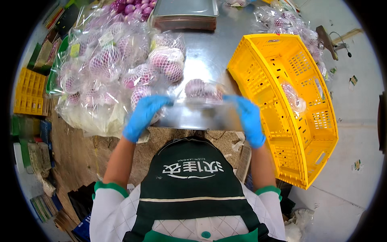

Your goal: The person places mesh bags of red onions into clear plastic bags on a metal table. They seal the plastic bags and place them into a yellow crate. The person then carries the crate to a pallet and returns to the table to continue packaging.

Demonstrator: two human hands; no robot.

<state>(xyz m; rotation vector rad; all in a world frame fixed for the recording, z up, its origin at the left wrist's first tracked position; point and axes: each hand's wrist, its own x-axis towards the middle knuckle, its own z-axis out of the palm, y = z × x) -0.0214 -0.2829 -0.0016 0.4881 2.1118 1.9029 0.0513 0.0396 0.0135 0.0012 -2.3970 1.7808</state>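
Observation:
A clear plastic bag of netted red onions (201,90) is blurred by motion between my two hands, above the near edge of the steel table (201,45). My left hand (146,116), in a blue glove, has its fingers closed at the bag's left end. At the bag's right end are the fingers of my blue-gloved right hand (249,121), blurred at the tips. The exact grip of the fingertips is hard to make out. Just left of the bag, a pile of similar bagged onions (105,57) reaches my left hand.
To the right, a tilted yellow plastic crate (269,99) holds a bagged bundle of onions (291,95). Beyond it lie more bagged onions (281,21). A metal tray (186,7) and loose red onions (133,7) are at the back. Stacked yellow crates (30,92) stand far left.

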